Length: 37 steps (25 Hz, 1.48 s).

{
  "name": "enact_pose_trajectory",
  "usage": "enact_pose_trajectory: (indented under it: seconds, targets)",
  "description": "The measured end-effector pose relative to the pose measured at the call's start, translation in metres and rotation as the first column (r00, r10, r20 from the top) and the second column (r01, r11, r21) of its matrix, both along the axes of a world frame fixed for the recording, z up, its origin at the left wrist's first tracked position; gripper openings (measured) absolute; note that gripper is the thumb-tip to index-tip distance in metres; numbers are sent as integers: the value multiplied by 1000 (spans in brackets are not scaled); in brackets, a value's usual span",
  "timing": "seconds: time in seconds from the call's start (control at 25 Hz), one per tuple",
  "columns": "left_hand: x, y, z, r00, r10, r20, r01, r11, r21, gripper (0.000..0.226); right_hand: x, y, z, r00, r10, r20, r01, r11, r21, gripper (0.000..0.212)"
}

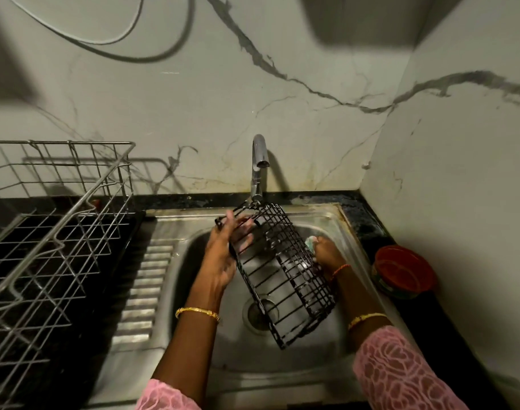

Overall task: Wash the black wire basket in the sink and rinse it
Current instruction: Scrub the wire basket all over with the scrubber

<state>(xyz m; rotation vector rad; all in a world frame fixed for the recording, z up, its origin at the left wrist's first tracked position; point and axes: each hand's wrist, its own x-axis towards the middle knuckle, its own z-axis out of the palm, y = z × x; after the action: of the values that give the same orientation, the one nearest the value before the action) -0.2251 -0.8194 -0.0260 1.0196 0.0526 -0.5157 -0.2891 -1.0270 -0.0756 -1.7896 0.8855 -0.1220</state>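
Observation:
The black wire basket [285, 276] is held tilted over the steel sink [223, 359], its far end up near the tap. My left hand [223, 255] grips the basket's left edge, fingers through the wires. My right hand [326, 253] holds a pale green scrubber [311, 242] against the basket's right side; part of that hand is hidden behind the wires. The drain [257, 315] shows beneath the basket.
The chrome tap [258, 161] stands behind the sink with no water running. A steel wire dish rack [54, 232] fills the counter on the left. A round red-lidded tub [403, 272] sits on the black counter to the right, near the marble wall corner.

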Motion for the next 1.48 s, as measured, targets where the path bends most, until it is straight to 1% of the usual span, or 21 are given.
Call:
enact_pose_trajectory:
  seconds: [0.08, 0.16, 0.32, 0.4, 0.44, 0.52, 0.56, 0.6, 0.64, 0.72, 0.8, 0.88, 0.96, 1.04, 1.12, 1.16, 1.24, 1.32, 1.36, 1.44, 1.48]
  targets:
    - [-13, 0, -7, 986, -149, 75, 143, 987, 77, 49, 1, 8, 7, 998, -43, 43, 41, 997, 59, 33]
    - [-18, 0, -10, 988, -140, 58, 134, 986, 98, 46, 5, 17, 9, 986, -124, 112, 115, 989, 88, 30]
    - [-6, 8, -1, 993, -118, -18, 120, 986, 112, 53, 5, 31, 5, 936, -213, 279, 220, 975, 6, 30]
    - [-4, 13, -4, 996, -87, -35, 90, 990, 105, 52, -1, 35, 6, 931, -198, 305, 228, 971, -65, 26]
    - [-3, 16, -8, 996, -76, -42, 80, 993, 81, 49, -3, 33, 5, 931, -190, 312, 241, 961, -134, 22]
    - [-4, 23, -19, 996, -49, -78, 52, 998, 33, 48, -9, 28, 7, 902, -189, 388, 329, 883, -334, 21]
    - [-5, 26, -25, 993, -44, -107, 45, 999, 5, 50, -12, 29, 12, 874, -167, 456, 370, 838, -401, 22]
    - [-6, 29, -31, 990, -54, -132, 50, 998, -32, 54, -13, 32, 19, 855, -121, 504, 372, 821, -433, 23]
    - [-7, 31, -36, 986, -75, -147, 69, 996, -49, 57, -13, 40, 26, 855, -67, 514, 329, 836, -438, 21]
    - [-11, 33, -43, 985, -101, -139, 102, 995, 2, 62, -11, 61, 36, 864, 9, 503, 239, 873, -426, 17]
    - [-12, 33, -44, 989, -104, -107, 108, 994, 32, 61, -7, 75, 44, 809, 3, 588, 283, 875, -393, 12]
    - [-12, 31, -45, 993, -76, -90, 77, 997, 16, 56, -6, 87, 50, 739, 47, 672, 295, 874, -386, 9]
    - [-11, 26, -46, 996, -63, -68, 65, 998, 20, 58, -10, 108, 53, 706, 177, 686, 200, 879, -433, 14]
    - [-11, 23, -46, 997, -56, -46, 59, 996, 62, 62, -16, 131, 53, 666, 323, 673, 121, 843, -525, 26]
    - [-11, 23, -48, 998, -34, -61, 35, 999, 22, 59, -14, 128, 51, 641, 374, 670, 111, 819, -563, 30]
    - [-10, 24, -49, 997, -29, -75, 27, 999, -17, 56, -10, 117, 51, 655, 345, 672, 140, 818, -557, 28]
    - [-9, 25, -50, 994, -28, -101, 22, 998, -61, 54, 0, 88, 52, 731, 189, 655, 247, 822, -513, 21]
    - [-8, 23, -52, 993, -24, -113, 18, 998, -57, 54, 7, 69, 53, 786, 30, 617, 294, 860, -416, 18]
    - [-8, 20, -52, 994, -21, -106, 16, 999, -45, 54, 9, 70, 52, 792, -5, 611, 298, 876, -379, 18]
    - [-9, 12, -52, 995, -25, -96, 23, 1000, -14, 58, 12, 87, 53, 772, 9, 636, 289, 886, -363, 16]
    - [-10, 9, -54, 994, -27, -104, 27, 1000, 0, 60, 12, 100, 51, 750, 75, 657, 265, 876, -403, 16]
